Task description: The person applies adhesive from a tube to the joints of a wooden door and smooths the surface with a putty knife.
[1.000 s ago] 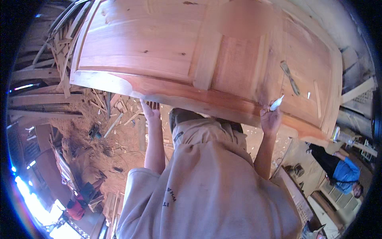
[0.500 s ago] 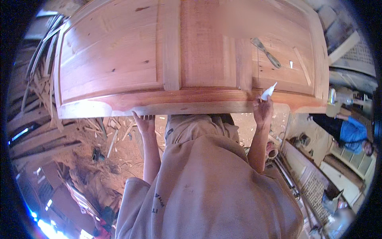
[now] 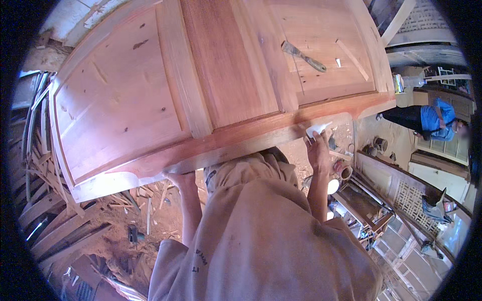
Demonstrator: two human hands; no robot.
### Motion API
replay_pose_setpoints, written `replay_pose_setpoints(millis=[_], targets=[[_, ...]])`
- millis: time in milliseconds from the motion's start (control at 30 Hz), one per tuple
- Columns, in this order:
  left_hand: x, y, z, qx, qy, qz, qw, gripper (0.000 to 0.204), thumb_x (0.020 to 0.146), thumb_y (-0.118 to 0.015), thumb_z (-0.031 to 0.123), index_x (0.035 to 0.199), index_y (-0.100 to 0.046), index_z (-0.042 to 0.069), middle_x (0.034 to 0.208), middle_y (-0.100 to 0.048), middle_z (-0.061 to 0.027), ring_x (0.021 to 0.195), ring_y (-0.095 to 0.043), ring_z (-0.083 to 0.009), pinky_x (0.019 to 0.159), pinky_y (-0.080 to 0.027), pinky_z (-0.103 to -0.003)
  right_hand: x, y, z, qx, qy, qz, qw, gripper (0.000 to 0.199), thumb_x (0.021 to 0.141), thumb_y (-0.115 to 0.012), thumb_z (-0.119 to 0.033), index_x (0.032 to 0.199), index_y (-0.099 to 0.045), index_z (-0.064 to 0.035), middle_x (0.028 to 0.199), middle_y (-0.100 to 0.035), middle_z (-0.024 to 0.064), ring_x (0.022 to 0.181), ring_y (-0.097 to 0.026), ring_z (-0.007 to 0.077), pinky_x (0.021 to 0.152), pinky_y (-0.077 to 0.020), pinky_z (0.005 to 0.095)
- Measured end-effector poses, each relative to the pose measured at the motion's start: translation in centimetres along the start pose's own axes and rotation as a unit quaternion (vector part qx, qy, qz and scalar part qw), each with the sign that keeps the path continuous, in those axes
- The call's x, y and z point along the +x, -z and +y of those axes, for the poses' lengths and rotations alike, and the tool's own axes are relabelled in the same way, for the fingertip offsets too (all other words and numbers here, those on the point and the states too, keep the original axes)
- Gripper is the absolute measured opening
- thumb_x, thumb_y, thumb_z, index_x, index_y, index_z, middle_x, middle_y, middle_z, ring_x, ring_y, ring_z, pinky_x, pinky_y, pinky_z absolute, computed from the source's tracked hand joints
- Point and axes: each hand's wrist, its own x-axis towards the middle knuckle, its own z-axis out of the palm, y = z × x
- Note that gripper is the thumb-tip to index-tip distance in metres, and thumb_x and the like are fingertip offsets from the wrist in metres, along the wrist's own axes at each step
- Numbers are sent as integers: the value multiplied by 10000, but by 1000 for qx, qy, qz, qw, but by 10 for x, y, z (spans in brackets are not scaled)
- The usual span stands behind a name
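Two hands at wooden door (image 3: pixel 201 95) edge, chisel (image 3: pixel 304 56) atop, offcuts (image 3: pixel 60 200) below

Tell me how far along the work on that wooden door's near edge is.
Done: the wooden door lies flat, panels fitted. In hand: the right hand presses a small white piece to the near edge; the left hand steadies that edge underneath. Left: how much of the edge remains cannot be told.

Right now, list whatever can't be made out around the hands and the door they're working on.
- Left hand, head view: fingers tucked under the wooden door's near edge, so the grip is hidden.
- Right hand: holds a small white piece, too small to identify.
- Tool lying on the door: too small to name.
- Door's far end: cut off by the top edge.
- Door's supports: hidden beneath it.
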Motion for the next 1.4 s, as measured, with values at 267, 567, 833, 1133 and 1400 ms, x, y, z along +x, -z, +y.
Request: replay_pose_setpoints(millis=[267,567,833,1133,1400], targets=[[1,6,-3,-22,-2,-21,1000,823,903,-218,717,1461,-322,122,1484,-349,-170,1361,-342,-389,1120,-297,-566,24,-50,-22,-224,34,-11,974,268,892,-641,-112,1139,-543,-73,1085,-612,53,1011,-578,145,849,-470,309],[-51,-48,-43,133,-173,75,973,817,907,-321,708,1440,-327,89,1396,-413,-158,1256,-444,-339,1064,-372,-515,133,-114,26,-424,201,-253,846,237,858,-716,-228,969,-597,-56,864,-671,102,799,-654,191,726,-519,330],[-58,46,-109,-121,-118,194,966,885,906,-476,644,1465,-192,18,1381,-418,-241,1207,-474,-352,1000,-400,-419,147,-186,57,-508,362,-336,705,235,871,-699,-201,933,-545,-34,758,-604,105,673,-603,243,638,-487,384],[-96,70,-145,-158,-138,219,953,771,977,-415,538,1463,-234,-34,1472,-359,-232,1339,-398,-354,1084,-353,-412,138,-175,49,-517,406,-374,655,328,825,-730,-224,992,-539,-16,884,-578,157,806,-576,311,734,-470,429],[-23,56,-34,-112,-250,337,901,625,984,-446,477,1322,-388,-45,1275,-528,-184,1150,-563,-299,935,-453,-380,59,-229,-6,-458,384,-368,713,233,902,-656,-169,1045,-538,-28,930,-573,91,847,-574,202,757,-479,337]])
